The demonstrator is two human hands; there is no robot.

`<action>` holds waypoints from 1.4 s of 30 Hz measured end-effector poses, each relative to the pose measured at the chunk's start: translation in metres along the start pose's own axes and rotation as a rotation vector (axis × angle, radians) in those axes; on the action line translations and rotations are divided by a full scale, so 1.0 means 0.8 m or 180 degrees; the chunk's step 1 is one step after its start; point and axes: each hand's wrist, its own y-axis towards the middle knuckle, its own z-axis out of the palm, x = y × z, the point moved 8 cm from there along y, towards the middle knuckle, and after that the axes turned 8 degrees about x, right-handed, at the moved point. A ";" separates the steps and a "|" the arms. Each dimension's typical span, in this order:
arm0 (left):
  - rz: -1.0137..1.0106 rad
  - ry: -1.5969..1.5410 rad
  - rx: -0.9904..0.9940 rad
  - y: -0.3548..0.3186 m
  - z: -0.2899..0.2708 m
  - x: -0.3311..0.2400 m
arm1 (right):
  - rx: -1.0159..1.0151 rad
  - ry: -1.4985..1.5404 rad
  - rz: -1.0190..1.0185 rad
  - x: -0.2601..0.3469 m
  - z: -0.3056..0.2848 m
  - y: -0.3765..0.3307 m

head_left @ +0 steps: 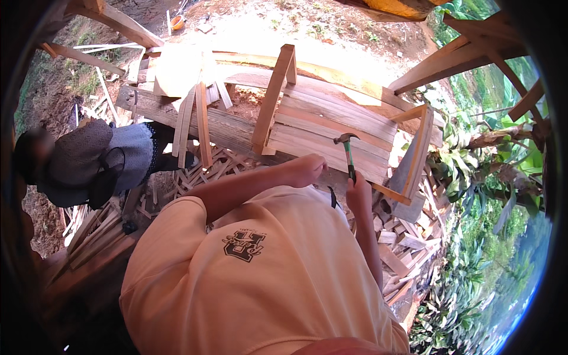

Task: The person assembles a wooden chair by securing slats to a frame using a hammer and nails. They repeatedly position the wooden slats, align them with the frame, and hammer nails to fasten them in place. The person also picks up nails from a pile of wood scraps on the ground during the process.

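Observation:
My right hand point(359, 192) is wrapped round the lower handle of a claw hammer point(349, 155). Its metal head points up and away from me, over the near edge of a wooden piece made of planks point(334, 127). My left hand point(309, 170) is closed, left of the hammer and close to the same near edge. Whether anything is in its fingers is too small to tell. An upright wooden frame point(275, 97) stands at the left end of the planks, and another slanted frame point(421, 154) at the right end.
A long weathered beam point(231, 131) runs leftward under the work. Another person point(121, 157) stands at the left. Wood offcuts point(399, 248) litter the ground below. A grey flat piece point(405, 163) leans by the right-hand frame. Timber posts point(461, 62) and green plants point(473, 177) are farther right.

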 end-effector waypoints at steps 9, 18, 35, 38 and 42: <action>0.1908 -0.0769 -0.1208 -0.228 -0.175 -0.142 | 0.0287 -0.0580 0.0058 0.077 0.074 0.058; -0.0025 -0.0786 -0.2556 -0.235 -0.335 0.168 | 0.0281 -0.0625 0.0613 0.106 0.096 0.026; 0.0007 -0.1086 -0.1109 0.016 -0.249 0.329 | 0.0169 -0.0544 0.1567 0.090 0.172 -0.017; 0.0020 -0.0710 -0.1322 0.021 -0.244 0.324 | 0.0018 -0.0435 0.1495 0.073 0.176 -0.023; 0.0163 -0.0248 -0.1482 0.033 -0.248 0.321 | 0.0039 -0.0463 0.1494 0.082 0.176 -0.020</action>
